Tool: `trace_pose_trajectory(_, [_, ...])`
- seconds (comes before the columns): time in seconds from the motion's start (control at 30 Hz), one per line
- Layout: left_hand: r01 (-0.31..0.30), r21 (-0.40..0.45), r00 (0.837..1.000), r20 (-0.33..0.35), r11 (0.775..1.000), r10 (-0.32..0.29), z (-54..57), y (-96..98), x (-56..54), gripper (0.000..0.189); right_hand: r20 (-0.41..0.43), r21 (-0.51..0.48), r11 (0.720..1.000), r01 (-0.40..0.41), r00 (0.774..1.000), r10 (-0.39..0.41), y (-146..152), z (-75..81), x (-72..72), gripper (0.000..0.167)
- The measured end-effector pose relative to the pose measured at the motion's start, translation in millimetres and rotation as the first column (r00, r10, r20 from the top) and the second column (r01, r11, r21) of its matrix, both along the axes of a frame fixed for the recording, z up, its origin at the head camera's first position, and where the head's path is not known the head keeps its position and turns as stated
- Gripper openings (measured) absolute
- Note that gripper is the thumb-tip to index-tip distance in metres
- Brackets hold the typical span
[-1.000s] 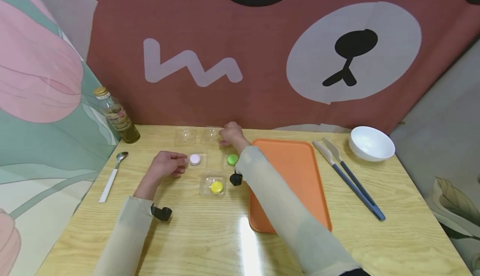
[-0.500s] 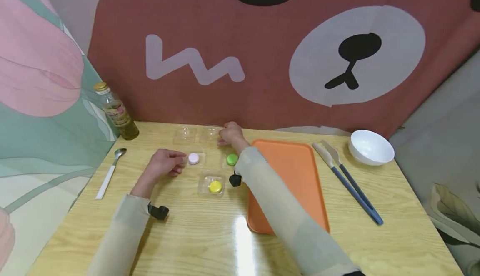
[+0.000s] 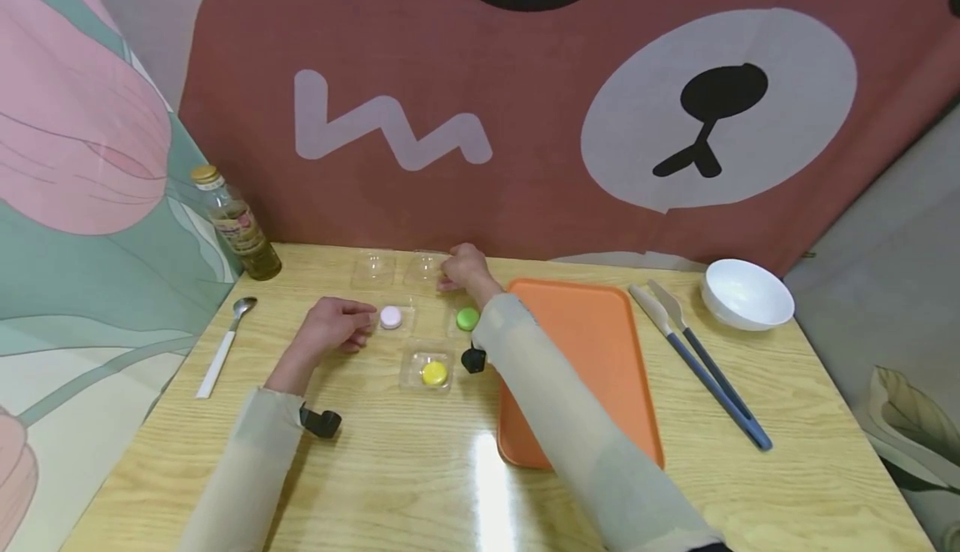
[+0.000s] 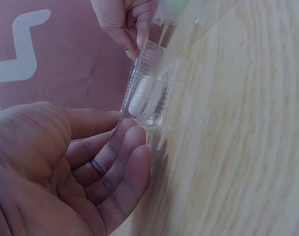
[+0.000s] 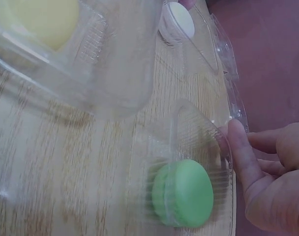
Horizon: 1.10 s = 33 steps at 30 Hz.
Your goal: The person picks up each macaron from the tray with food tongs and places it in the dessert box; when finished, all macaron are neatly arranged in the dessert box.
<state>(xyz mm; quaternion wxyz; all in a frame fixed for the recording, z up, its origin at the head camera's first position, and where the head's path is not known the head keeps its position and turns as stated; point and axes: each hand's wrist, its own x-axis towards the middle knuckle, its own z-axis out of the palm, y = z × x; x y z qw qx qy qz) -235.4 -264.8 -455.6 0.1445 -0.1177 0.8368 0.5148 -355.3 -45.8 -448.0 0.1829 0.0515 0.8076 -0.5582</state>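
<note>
In the left wrist view, my left hand [image 4: 80, 167] pinches the near edge of a small clear plastic box [image 4: 144, 93] between thumb and fingertips. A pale pink macaron [image 3: 391, 317] sits in that box. Farther back, my right hand [image 3: 467, 268] pinches the rim of a clear plastic piece [image 3: 425, 267] beside the back edge of the table. Another clear piece [image 3: 373, 268] lies left of it. Just in front of the right hand is a green macaron [image 5: 189, 194] in a clear box. Nearer the person, a yellow macaron [image 3: 434, 373] lies in a third clear box [image 3: 408, 375].
An orange tray [image 3: 585, 352] lies under the right forearm. To its right are blue-handled tongs [image 3: 712, 373] and a white bowl [image 3: 747, 295]. At the left stand a bottle [image 3: 243, 231] of amber liquid and a white-handled spoon [image 3: 219, 360]. A printed cloth wall [image 3: 375, 210] borders the table's back.
The head view shifts slightly. Both hands keep their places on the clear plastic, and the macarons stay where they were.
</note>
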Motion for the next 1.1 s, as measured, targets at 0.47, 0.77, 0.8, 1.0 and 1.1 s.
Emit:
trace_pose_trajectory(0.47, [0.012, 0.005, 1.000, 0.001, 1.000, -0.012, -2.0, 4.2, -1.1, 0.038, 0.001, -0.030, 1.000, 0.001, 1.000, -0.001, 4.2, -4.8, -5.1, 0.056])
trace_pose_trajectory(0.77, [0.030, -0.001, 1.000, 0.009, 1.000, -0.030, -1.7, 4.9, -2.6, 0.038, -0.005, -0.116, 0.993, 0.000, 1.000, -0.001, 15.9, -1.4, -4.3, 0.052])
trace_pose_trajectory(0.8, [0.030, -0.002, 0.999, 0.011, 1.000, -0.030, -1.5, 4.3, -2.4, 0.038, -0.009, -0.119, 0.993, -0.002, 1.000, 0.001, 16.8, -0.7, -5.2, 0.050])
trace_pose_trajectory(1.0, [0.045, -0.006, 0.999, 0.021, 0.999, -0.044, 0.1, 0.1, -2.2, 0.039, -0.008, -0.164, 0.986, -0.017, 1.000, 0.016, 18.8, 5.2, -11.3, 0.043])
trace_pose_trajectory(1.1, [0.042, -0.001, 0.999, 0.031, 0.999, -0.041, 0.0, -0.8, -2.4, 0.040, 0.003, -0.190, 0.981, -0.032, 0.999, 0.033, 20.2, 11.3, -11.2, 0.043])
